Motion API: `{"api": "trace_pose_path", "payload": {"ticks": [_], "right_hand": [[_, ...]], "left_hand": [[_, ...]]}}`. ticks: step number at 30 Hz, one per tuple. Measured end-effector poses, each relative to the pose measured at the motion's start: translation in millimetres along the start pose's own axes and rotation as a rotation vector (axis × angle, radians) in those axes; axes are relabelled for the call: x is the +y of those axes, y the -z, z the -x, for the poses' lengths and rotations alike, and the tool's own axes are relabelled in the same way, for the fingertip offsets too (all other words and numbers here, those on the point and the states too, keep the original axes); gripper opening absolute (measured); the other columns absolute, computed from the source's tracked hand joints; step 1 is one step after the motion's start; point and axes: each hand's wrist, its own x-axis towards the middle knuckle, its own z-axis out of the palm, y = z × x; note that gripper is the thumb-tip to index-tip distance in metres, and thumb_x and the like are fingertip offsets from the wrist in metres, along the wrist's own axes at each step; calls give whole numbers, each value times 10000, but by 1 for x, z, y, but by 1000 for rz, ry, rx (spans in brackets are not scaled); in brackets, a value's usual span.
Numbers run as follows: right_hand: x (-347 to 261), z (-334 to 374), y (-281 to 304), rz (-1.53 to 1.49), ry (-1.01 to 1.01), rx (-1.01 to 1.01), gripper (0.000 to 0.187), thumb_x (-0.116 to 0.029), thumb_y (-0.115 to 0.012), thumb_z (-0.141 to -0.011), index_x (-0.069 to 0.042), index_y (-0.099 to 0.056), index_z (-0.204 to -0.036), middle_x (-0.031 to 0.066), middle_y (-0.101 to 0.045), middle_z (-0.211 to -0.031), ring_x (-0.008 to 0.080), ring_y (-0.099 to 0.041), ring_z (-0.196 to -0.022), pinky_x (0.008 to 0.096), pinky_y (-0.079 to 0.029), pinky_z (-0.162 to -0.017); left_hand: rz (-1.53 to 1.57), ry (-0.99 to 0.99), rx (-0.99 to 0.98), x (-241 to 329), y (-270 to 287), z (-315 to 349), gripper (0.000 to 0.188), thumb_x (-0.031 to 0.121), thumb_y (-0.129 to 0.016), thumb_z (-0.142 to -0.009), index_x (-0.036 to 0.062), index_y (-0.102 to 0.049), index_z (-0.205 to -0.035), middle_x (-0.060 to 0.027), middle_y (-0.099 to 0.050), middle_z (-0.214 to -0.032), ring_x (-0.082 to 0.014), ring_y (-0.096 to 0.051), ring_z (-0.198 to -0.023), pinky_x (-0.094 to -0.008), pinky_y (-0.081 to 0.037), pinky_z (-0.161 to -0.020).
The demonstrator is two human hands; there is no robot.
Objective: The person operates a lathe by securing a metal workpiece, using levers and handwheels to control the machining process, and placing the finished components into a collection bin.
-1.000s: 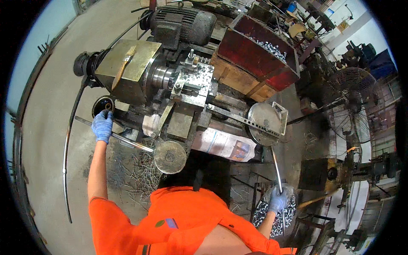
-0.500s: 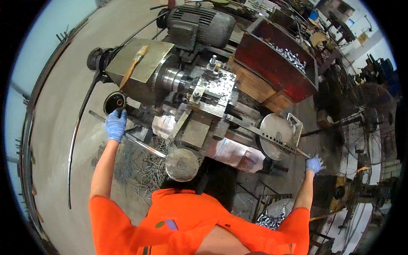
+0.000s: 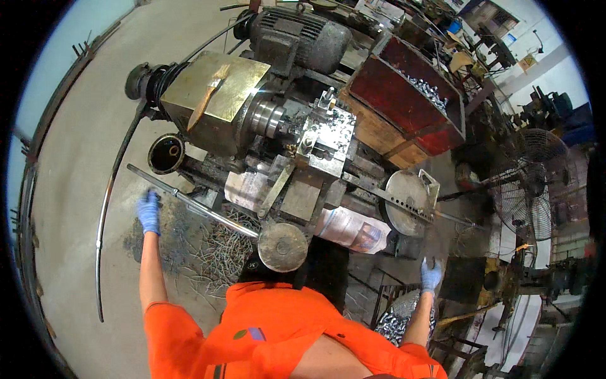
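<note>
My left hand (image 3: 149, 213), in a blue glove, is beside the long metal lever bar (image 3: 183, 197), below the round oily cup (image 3: 166, 153). Its fingers are drawn together, with something dark at their tips that I cannot make out. My right hand (image 3: 430, 276), gloved too, is raised over the floor with fingers and thumb apart, holding nothing that I can see. It is below the drilled flat lever (image 3: 394, 201) and its rod handle (image 3: 456, 219). Between my arms stands the lathe-like machine, with a shiny chuck (image 3: 266, 119) and a metal tool block (image 3: 329, 140).
A wooden-handled brush (image 3: 205, 104) lies on the headstock cover (image 3: 249, 72). Behind is a red bin (image 3: 401, 95) of small metal parts. Metal shavings (image 3: 221, 252) litter the floor. A basket of shiny parts (image 3: 394, 323) stands by my right forearm; a fan (image 3: 536, 180) is farther right.
My left hand has left the oily cup and moved down and left. My right hand has let go of the rod handle and moved down and inward.
</note>
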Motion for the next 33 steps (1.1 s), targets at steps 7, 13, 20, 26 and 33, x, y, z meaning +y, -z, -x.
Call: {"api": "trace_pose_path", "payload": {"ticks": [7, 13, 20, 26, 33], "right_hand": [[-10, 36, -13, -249, -182, -202, 303, -259, -744, -711, 13, -687, -830, 166, -678, -802, 256, -661, -749, 327, -501, -738], [-123, 24, 15, -444, -7, -215, 239, -191, -736, -733, 27, -678, -812, 128, -679, -759, 155, -637, -691, 285, -497, -682], [-310, -6, 72, -940, 172, -637, 182, -154, -669, -807, 27, -672, -825, 56, -674, -752, 71, -569, -688, 248, -472, -638], [-397, -28, 67, -1129, 345, -906, 239, -243, -634, -850, -4, -646, -856, -4, -602, -749, 69, -514, -718, 233, -438, -643], [-462, -23, 34, -1312, 269, -1002, 344, -336, -653, -845, -3, -634, -926, 8, -602, -795, 69, -514, -689, 224, -445, -619]], "left_hand": [[-1332, -677, -494, -18, -80, 6, 408, 498, -532, -795, 117, -673, -837, -95, -674, -821, -280, -630, -811, -404, -468, -704], [-757, -283, -39, -45, -135, 66, 409, 503, -504, -811, 135, -678, -857, -111, -668, -893, -290, -637, -849, -426, -490, -695], [-1232, -513, -592, -11, -98, 26, 231, 309, -554, -775, 129, -688, -830, -134, -668, -878, -306, -652, -785, -424, -514, -673], [-1071, -340, -553, 41, -44, 34, 307, 333, -553, -809, 112, -642, -1003, -183, -643, -930, -360, -617, -860, -451, -483, -766], [-673, -383, -75, 140, 110, 20, 307, 317, -526, -904, 116, -618, -1118, -153, -655, -985, -249, -650, -877, -338, -490, -755]]}}
